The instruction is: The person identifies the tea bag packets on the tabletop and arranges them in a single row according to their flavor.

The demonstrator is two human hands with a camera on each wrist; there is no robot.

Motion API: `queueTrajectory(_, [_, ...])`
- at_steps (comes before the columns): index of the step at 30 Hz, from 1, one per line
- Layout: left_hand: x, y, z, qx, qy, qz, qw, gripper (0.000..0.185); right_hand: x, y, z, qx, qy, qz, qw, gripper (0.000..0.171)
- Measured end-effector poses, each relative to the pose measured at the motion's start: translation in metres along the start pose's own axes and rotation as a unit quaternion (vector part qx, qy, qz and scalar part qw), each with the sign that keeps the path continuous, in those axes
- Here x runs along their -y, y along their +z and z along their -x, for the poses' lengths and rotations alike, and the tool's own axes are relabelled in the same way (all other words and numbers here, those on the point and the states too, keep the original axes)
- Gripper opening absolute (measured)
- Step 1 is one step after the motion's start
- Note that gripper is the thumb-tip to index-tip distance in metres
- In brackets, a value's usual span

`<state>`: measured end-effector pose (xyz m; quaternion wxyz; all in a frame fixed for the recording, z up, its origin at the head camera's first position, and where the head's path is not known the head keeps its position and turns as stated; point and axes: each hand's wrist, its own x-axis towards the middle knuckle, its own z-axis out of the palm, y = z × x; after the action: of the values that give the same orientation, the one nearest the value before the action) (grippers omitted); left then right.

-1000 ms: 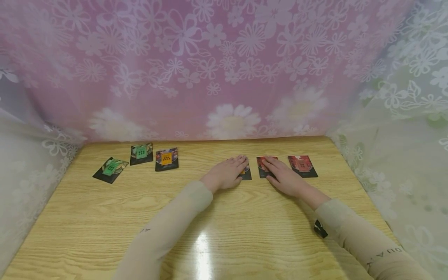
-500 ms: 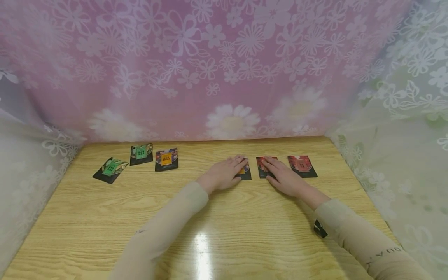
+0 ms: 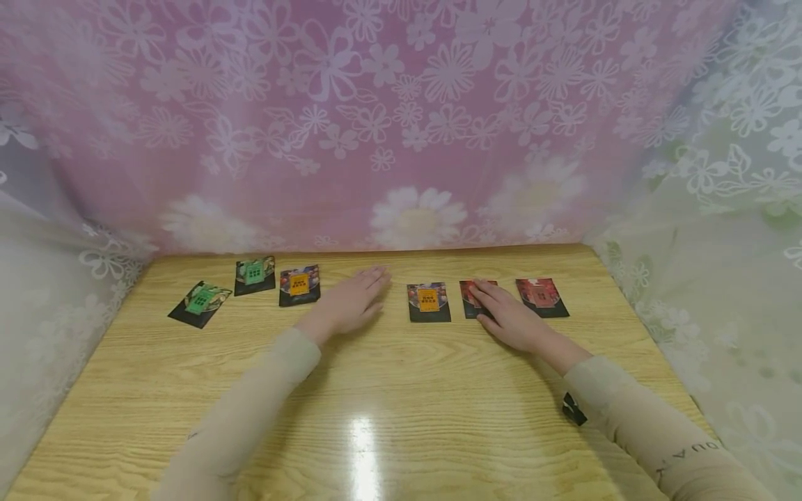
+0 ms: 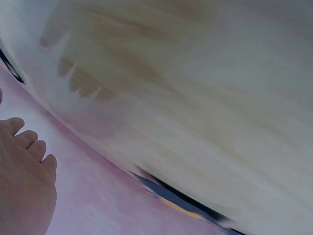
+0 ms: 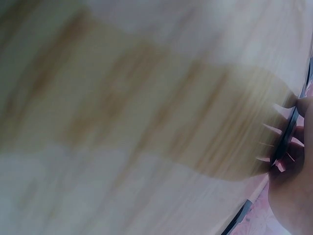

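Two green cards, floral curtain

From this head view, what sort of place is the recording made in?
Probably a makeshift tabletop booth, not a lived-in room: a bare wooden table closed in by a pink flowered curtain, with only small packets laid in a row under the person's hands.

Six cards lie along the table's far edge: three left, three right.
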<state>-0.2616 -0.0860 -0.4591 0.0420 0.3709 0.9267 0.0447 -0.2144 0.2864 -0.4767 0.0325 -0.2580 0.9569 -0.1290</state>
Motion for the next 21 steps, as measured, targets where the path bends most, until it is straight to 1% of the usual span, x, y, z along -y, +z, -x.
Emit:
queueTrajectory(3, [0.016,0.0,0.014,-0.002,-0.026,0.0,0.9996,0.064,0.001,0.0,0.0,0.001,0.0,0.001,1.0,0.063])
queueTrajectory(8, [0.04,-0.003,0.035,-0.002,-0.068,0.014,0.9976,0.063,0.001,0.0,0.0,-0.002,0.003,-0.002,1.0,0.063])
queueTrajectory(14, [0.061,-0.006,0.055,-0.01,-0.101,0.016,0.9947,0.063,0.001,0.001,0.0,-0.001,0.006,-0.005,1.0,0.063])
queueTrajectory(16, [0.068,-0.006,0.06,-0.008,-0.111,0.013,0.9938,0.063,0.001,0.001,0.0,0.001,0.007,-0.003,1.0,0.063])
queueTrajectory(21, [0.084,-0.003,0.072,0.012,-0.142,0.0,0.9898,0.064,0.0,0.001,0.0,0.0,0.004,0.001,1.0,0.063])
